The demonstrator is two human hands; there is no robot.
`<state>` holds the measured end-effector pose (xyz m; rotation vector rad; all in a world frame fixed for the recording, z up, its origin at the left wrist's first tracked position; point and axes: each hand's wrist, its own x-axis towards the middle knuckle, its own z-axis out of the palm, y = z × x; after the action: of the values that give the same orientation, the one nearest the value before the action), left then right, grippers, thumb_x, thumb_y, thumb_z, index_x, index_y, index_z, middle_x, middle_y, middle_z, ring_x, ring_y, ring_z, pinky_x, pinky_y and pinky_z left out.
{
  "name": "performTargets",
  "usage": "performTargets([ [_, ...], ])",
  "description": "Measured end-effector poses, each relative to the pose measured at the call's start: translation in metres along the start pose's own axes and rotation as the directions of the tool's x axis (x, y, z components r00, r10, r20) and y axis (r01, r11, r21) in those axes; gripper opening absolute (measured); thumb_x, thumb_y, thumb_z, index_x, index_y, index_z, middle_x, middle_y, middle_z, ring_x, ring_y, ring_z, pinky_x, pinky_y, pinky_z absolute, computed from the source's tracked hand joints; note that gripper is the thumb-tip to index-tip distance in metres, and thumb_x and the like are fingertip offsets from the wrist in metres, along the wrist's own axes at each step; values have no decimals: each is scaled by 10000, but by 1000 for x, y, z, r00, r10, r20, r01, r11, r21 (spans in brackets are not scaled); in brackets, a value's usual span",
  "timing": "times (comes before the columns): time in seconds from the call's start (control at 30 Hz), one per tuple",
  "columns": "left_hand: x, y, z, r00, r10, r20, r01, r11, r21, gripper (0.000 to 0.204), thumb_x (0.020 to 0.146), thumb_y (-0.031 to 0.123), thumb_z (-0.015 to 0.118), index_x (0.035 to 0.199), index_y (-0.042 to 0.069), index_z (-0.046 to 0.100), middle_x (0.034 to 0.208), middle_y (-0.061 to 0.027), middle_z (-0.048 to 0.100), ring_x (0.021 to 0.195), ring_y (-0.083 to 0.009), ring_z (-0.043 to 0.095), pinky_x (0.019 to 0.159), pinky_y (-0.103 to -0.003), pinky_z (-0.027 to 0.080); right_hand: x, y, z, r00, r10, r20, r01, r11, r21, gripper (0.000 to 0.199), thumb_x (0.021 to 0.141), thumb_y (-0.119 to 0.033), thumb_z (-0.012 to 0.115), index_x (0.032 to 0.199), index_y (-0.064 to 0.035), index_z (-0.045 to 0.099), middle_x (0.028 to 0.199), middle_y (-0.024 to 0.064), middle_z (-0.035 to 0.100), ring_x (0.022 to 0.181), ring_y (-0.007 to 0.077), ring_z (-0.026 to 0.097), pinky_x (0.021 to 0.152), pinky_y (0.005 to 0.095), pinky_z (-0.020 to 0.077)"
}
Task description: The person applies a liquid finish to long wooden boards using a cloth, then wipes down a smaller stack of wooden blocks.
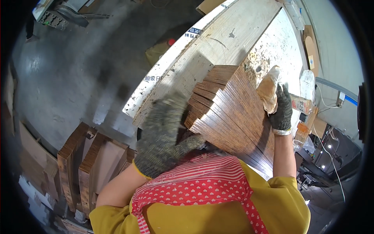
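A stack of brown wood-grain planks (237, 113) lies fanned out in steps in front of me, with its ends toward my left. My left hand (163, 132), in a dark knitted glove, is beside those ends. Its fingers are blurred by motion, but they look stretched out with the thumb apart, and I see nothing held. On the right, my right hand (283, 109), also gloved, is closed around a crumpled, tan-stained whitish bundle (269, 89), rag-like in look. This bundle is over the right part of the planks. Whether it touches them, I cannot tell.
The planks rest on a worn white workbench (222, 35) with a spotted, flaking surface (272, 46). More brown panels (91, 167) stand stacked at the lower left. A green bag (156, 52) sits on the grey floor. Along the right wall run a white cable (331, 156) and cartons.
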<state>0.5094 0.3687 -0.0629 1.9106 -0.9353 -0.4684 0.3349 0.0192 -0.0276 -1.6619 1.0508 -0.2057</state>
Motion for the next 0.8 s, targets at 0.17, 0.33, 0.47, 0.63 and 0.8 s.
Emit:
performTargets([
  [0.17, -12, -7, 22, 1000, -4, 22, 4, 1000, 6, 799, 757, 560, 757, 1276, -24, 589, 1240, -215, 626, 1170, -429, 575, 1036, -533, 426, -11, 19, -1, 929, -359, 93, 281, 519, -807, 417, 972, -117, 599, 1382, -43, 580, 1408, 152, 577, 1308, 317, 535, 1105, 409, 424],
  [0.33, -15, -6, 19, 1000, 12, 20, -12, 1000, -1, 761, 759, 522, 774, 1262, -22, 601, 1182, -207, 643, 1094, -408, 611, 1009, -509, 454, -13, 24, -1, 889, -443, 114, 354, 509, -784, 374, 977, -9, 545, 1340, -58, 620, 1420, 196, 536, 1315, 329, 520, 1105, 403, 428],
  [0.47, -17, -6, 18, 996, 81, -39, -76, 991, 112, 776, 701, 515, 822, 1214, -35, 631, 1090, -200, 667, 1022, -394, 638, 901, -489, 493, -11, 24, 0, 914, -406, 21, 309, 660, -685, 369, 981, -42, 558, 1345, -56, 617, 1423, 180, 543, 1319, 320, 518, 1106, 403, 421],
  [0.63, -17, -8, 20, 992, 126, -11, -124, 989, 81, 703, 694, 468, 838, 1160, -23, 646, 1050, -180, 661, 944, -390, 636, 841, -478, 503, -7, 33, -4, 980, -160, -120, 134, 970, -201, 413, 956, -70, 605, 1369, -60, 605, 1423, 156, 557, 1343, 315, 497, 1122, 407, 395],
  [0.8, -21, 6, 12, 963, 248, -103, -233, 962, 139, 575, 802, 435, 777, 1169, 12, 646, 1110, -137, 666, 999, -336, 656, 902, -482, 514, 3, 29, -13, 923, -373, 94, 289, 511, -810, 406, 974, -176, 632, 1363, -67, 589, 1352, 147, 608, 1285, 256, 550, 1082, 374, 451],
])
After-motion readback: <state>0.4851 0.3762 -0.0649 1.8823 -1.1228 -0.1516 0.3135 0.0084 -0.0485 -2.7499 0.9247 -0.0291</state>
